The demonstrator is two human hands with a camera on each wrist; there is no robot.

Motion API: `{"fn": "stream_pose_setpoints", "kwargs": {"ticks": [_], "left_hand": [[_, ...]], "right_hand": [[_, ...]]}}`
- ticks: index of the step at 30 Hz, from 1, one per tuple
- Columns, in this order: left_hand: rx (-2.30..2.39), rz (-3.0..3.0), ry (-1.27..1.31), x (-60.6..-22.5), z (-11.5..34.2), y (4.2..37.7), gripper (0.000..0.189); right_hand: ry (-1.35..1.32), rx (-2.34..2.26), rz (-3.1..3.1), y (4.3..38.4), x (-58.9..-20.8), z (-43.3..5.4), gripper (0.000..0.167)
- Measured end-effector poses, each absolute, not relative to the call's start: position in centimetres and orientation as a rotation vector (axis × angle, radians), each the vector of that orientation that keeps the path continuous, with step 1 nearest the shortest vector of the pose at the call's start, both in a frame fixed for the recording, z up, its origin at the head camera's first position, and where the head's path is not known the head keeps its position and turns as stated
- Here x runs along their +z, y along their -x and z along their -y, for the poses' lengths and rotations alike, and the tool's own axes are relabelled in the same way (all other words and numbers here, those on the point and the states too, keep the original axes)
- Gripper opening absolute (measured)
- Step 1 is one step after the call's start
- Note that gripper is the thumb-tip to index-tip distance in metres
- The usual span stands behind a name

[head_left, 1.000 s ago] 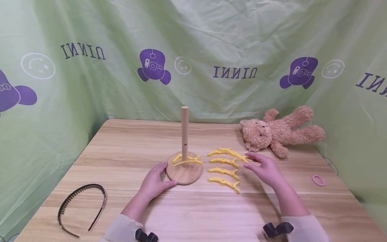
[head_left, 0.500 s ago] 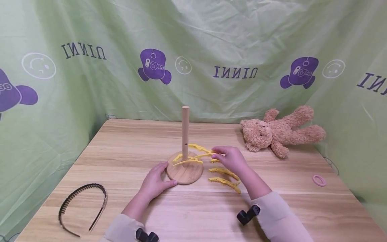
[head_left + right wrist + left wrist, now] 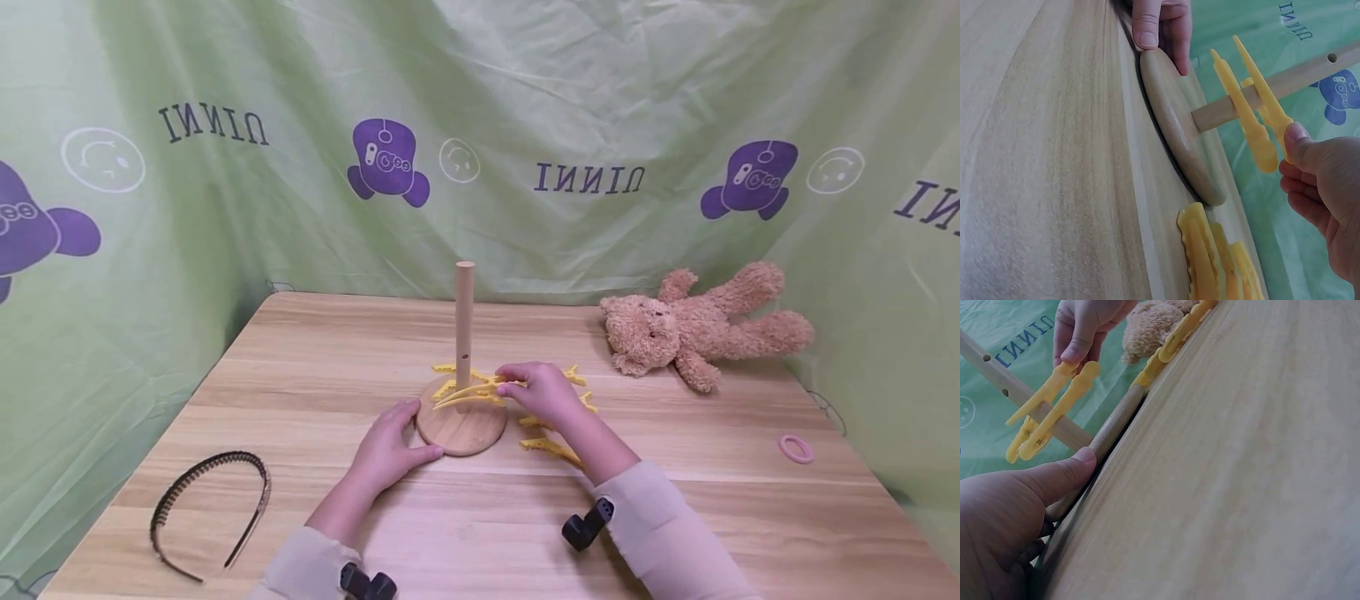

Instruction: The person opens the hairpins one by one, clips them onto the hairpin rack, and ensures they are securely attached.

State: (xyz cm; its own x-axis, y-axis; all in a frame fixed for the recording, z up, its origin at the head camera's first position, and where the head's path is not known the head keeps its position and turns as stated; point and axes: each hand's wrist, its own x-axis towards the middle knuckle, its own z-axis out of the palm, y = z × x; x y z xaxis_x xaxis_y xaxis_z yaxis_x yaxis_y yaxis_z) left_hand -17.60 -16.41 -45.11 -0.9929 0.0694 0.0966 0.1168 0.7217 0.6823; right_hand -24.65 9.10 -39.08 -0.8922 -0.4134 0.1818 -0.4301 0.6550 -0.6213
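Note:
A wooden stand has a round base (image 3: 457, 437) and an upright post (image 3: 464, 321). My left hand (image 3: 386, 450) grips the near left rim of the base, thumb over the edge. One yellow hair clip (image 3: 1254, 134) sits low on the post, its two arms on either side. Just above it, my right hand (image 3: 543, 396) pinches another yellow hair clip (image 3: 1263, 87) by its tail end, with spread arms reaching past both sides of the post. Whether these arms touch the post, I cannot tell.
Several more yellow hair clips (image 3: 551, 447) lie right of the base, partly hidden under my right arm. A black toothed headband (image 3: 210, 458) lies at the left. The back right holds a brown teddy bear (image 3: 675, 329), and a pink hair tie (image 3: 796, 449) lies far right.
My right hand has carried a yellow hair clip leftward from beside the other clips to the post. My left hand has stayed on the base.

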Motion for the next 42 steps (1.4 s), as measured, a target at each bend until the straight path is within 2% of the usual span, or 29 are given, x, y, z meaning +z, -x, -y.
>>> {"fn": "stream_pose_setpoints", "kwargs": {"ticks": [17, 23, 26, 31, 42], "left_hand": [[-1.147, 2.858, 0.157, -45.3, 16.3, 17.6, 0.086], [-1.153, 2.866, 0.149, -45.3, 16.2, 17.7, 0.086], [-1.158, 2.866, 0.147, -45.3, 16.2, 17.8, 0.086], [-1.142, 2.864, 0.153, -45.3, 16.3, 17.8, 0.087], [-1.124, 2.849, 0.18, -45.5, 16.5, 17.8, 0.086]], "right_hand": [[-0.78, 1.129, 2.925, 24.2, -39.0, -9.7, 0.042], [-0.795, 1.092, 2.908, 23.7, -38.7, -10.4, 0.056], [-0.763, 1.12, 2.88, 23.3, -38.4, -11.3, 0.061], [-0.714, 1.125, 2.84, 22.1, -38.4, -13.7, 0.06], [-0.63, 0.952, 2.807, 18.6, -40.8, -18.8, 0.059]]}}
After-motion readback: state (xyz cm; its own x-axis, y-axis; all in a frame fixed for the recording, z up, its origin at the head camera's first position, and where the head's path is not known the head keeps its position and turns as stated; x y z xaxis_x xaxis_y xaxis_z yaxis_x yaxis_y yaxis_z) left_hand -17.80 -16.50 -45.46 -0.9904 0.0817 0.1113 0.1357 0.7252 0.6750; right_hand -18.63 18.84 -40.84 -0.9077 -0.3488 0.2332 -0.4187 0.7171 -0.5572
